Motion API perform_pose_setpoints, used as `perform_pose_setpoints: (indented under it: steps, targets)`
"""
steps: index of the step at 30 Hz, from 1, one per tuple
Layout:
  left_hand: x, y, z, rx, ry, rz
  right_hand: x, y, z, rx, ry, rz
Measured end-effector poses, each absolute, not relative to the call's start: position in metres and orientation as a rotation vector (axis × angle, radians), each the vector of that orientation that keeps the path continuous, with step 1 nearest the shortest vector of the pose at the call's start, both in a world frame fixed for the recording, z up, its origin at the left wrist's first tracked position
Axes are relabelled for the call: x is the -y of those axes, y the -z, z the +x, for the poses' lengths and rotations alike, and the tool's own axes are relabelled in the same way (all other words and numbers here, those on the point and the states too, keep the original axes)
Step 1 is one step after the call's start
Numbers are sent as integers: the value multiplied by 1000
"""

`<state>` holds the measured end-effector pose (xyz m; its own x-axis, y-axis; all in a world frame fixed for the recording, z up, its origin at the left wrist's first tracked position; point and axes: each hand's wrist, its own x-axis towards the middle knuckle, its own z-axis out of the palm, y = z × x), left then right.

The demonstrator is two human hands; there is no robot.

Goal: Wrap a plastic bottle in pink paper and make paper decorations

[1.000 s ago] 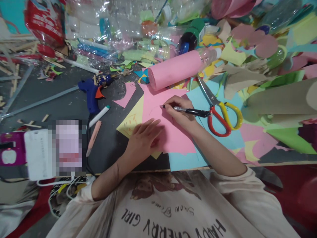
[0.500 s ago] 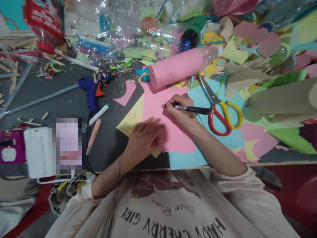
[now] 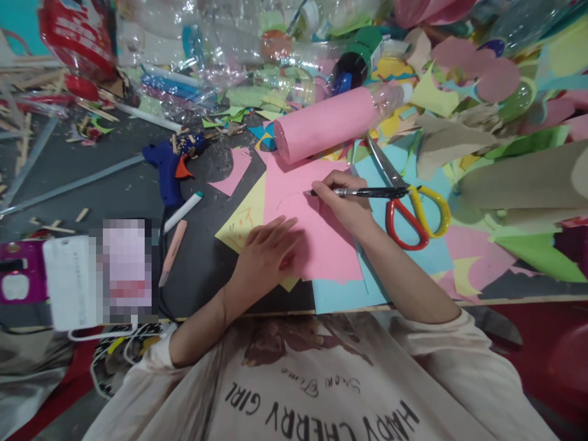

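A pink sheet of paper (image 3: 321, 245) lies on the dark table, over yellow and light-blue sheets. My left hand (image 3: 266, 254) rests flat on the pink sheet's left edge, fingers stretched out. My right hand (image 3: 344, 205) pinches a black pen (image 3: 367, 192) whose tip touches the pink sheet near its top, where a faint curved line shows. Red-and-yellow scissors (image 3: 413, 208) lie just right of my right hand.
A pink paper-wrapped bottle (image 3: 326, 128) lies behind the sheet. A blue glue gun (image 3: 168, 168), a marker (image 3: 184, 211) and a white device (image 3: 68, 282) sit at the left. Clear plastic bottles and paper scraps crowd the back and right. The table's front edge (image 3: 505, 301) runs below.
My right hand and the pen tip have shifted a little to the right along the curved line on the pink sheet. My left hand has stayed put.
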<state>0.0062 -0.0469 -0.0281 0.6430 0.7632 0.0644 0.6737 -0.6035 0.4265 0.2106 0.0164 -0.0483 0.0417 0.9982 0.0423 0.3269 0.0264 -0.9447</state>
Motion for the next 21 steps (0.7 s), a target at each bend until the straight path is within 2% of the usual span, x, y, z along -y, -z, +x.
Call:
perform_pose_setpoints:
  steps: [21]
  targets:
    - [46, 27, 6, -1136, -309, 2473, -16, 47, 208, 1477, -945, -1503]
